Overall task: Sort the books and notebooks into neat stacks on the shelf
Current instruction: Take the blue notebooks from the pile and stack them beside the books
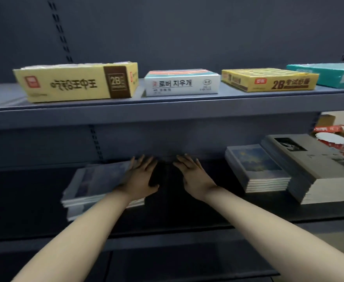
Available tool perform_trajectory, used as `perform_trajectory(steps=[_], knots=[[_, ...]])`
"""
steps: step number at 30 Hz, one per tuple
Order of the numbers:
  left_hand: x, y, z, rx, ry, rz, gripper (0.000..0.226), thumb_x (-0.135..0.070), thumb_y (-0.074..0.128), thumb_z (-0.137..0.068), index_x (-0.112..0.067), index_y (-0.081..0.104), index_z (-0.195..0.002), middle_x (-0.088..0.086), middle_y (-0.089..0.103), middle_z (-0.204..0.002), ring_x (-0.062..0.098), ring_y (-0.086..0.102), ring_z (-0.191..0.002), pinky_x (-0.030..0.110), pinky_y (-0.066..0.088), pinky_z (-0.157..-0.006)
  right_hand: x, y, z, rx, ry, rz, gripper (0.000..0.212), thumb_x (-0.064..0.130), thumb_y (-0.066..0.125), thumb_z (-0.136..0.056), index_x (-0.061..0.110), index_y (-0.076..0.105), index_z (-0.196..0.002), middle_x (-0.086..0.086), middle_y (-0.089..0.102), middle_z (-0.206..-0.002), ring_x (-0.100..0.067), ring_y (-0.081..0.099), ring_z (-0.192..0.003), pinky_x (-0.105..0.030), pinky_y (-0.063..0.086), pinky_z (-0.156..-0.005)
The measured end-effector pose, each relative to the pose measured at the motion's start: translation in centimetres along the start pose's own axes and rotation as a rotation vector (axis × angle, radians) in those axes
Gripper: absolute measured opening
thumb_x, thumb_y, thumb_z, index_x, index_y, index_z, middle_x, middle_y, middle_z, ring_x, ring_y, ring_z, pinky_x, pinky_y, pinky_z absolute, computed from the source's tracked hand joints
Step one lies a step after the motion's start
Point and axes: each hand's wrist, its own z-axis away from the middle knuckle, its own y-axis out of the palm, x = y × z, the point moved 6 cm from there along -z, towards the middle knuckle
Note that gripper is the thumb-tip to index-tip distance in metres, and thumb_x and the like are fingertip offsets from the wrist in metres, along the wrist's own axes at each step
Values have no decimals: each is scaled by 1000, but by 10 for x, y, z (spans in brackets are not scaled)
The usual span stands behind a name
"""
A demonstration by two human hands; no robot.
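A blurred notebook stack (93, 184) lies on the lower shelf (187, 212) under the left hand (141, 178), whose straight fingers rest on its right edge. The right hand (193, 176) is just beside it, flat, fingers spread, holding nothing. A blue-cover stack (256, 165) and a grey book stack (313, 165) sit to the right, touching. Both arms reach forward beneath the upper shelf (167, 110).

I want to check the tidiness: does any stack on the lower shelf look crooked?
Yes. The left stack, under the left hand, looks askew: its upper notebooks sit shifted from the lower ones. The blue-cover stack and the grey stack at right look even.
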Motion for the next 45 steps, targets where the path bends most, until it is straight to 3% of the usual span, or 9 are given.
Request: perform_trajectory(steps=[5,12,16,21,26,33,38,42,45], knots=[[74,-2,59,102,-145,48,81,-55,44,-90,-22,3,-152,-4,-11,-158,19,-13,-145,38,-10,-116,71,24,-31,59,-79,-48,66,6,42,-91,18,16,-150,4,2,-159,-17,-7,-146,-42,1,-119],[151,11,126,184,-316,23,88,-58,41,-90,-20,-9,-151,1,-13,-158,25,-11,-145,39,-8,-118,161,66,-59,164,-171,-4,60,16,32,-99,16,4,-152,2,-11,-158,-20,-12,-145,-37,-5,-119],[161,42,138,230,-405,203,82,-48,44,-92,-21,-5,-152,-1,-11,-159,22,-6,-146,39,3,-119,181,99,-65,268,-86,90,65,29,31,-100,15,-6,-151,-6,-19,-157,-28,-20,-143,-42,-10,-117],[162,49,133,165,-431,243,81,-47,47,-90,-20,1,-151,-4,-8,-159,23,-7,-146,39,1,-118,191,109,-75,268,-19,250,78,50,37,-93,16,-2,-151,-13,-3,-157,-38,-3,-143,-52,1,-116],[158,43,135,74,-398,192,71,-43,46,-93,-16,14,-150,1,9,-159,17,8,-146,34,6,-117,202,106,-92,204,-43,300,75,63,48,-81,17,30,-137,-20,30,-142,-42,31,-126,-54,30,-102],[145,23,140,-10,-377,21,53,-37,48,-93,-15,33,-139,3,45,-140,23,48,-123,33,20,-114,203,105,-101,223,89,186,42,28,28,-102,6,39,-136,-21,41,-139,-39,39,-126,-48,35,-103],[145,7,132,7,-345,-64,60,-46,48,-91,-23,28,-142,3,59,-125,27,57,-109,34,33,-104,191,102,-94,135,152,-54,57,45,29,-94,9,38,-137,-15,47,-136,-32,47,-120,-43,40,-101],[146,14,135,78,-352,45,58,-47,48,-89,-30,28,-141,0,49,-137,24,51,-117,34,39,-95,187,91,-78,158,38,-68,49,42,30,-96,14,41,-135,-11,48,-133,-32,48,-118,-37,39,-94],[142,25,141,69,-306,147,60,-33,49,-89,-41,25,-143,-10,26,-152,19,30,-137,36,33,-106,180,80,-68,242,-81,58,39,23,32,-100,12,46,-135,-17,48,-135,-36,46,-121,-41,38,-97]])
